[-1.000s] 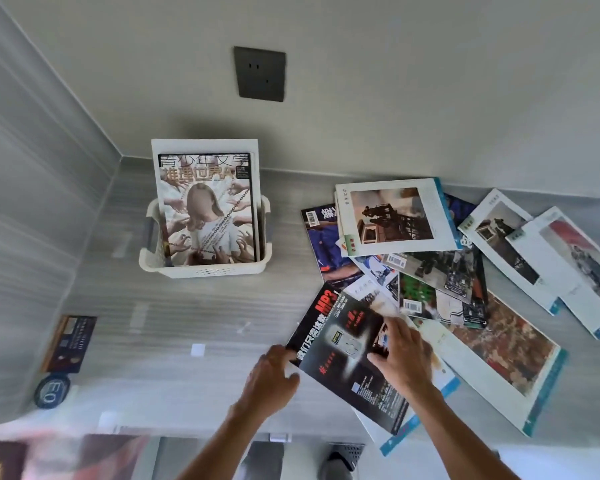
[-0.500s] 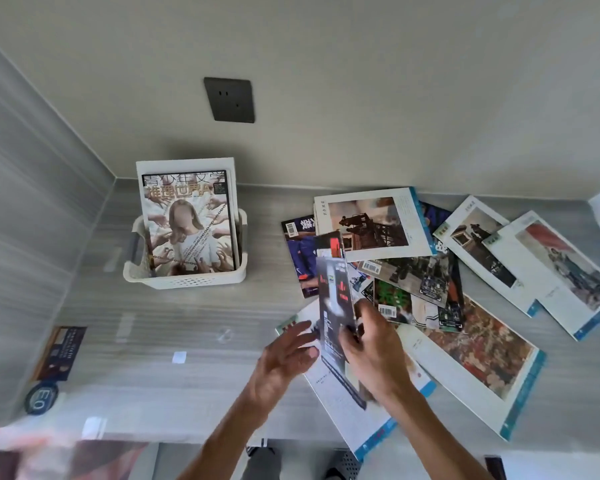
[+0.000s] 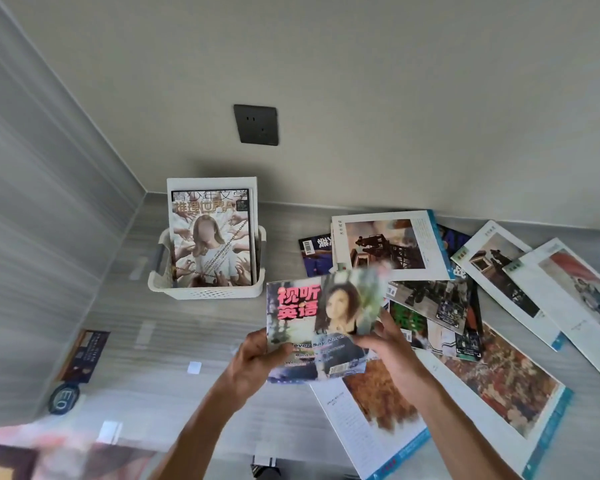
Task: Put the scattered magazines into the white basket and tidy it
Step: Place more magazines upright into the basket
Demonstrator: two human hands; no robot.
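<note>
I hold a small magazine (image 3: 321, 323) with pink characters and a woman's portrait on its cover, lifted above the desk and facing me. My left hand (image 3: 253, 358) grips its lower left edge and my right hand (image 3: 385, 344) grips its right side. The white basket (image 3: 208, 291) stands at the back left near the wall corner, with magazines (image 3: 210, 237) upright inside it. Several more magazines (image 3: 430, 306) lie scattered and overlapping on the grey desk to the right, among them a large one with an autumn picture (image 3: 482, 386).
A dark wall socket (image 3: 256, 124) sits above the basket. A grey striped side wall (image 3: 32, 237) closes the left. A dark card (image 3: 85, 355) and a round badge (image 3: 63, 398) lie at the desk's left edge, with small white stickers (image 3: 194, 368) nearby.
The dark magazine picked off the pile has been turned over and raised; both hands now hold it with its portrait cover facing me. The view has tilted up and left.
</note>
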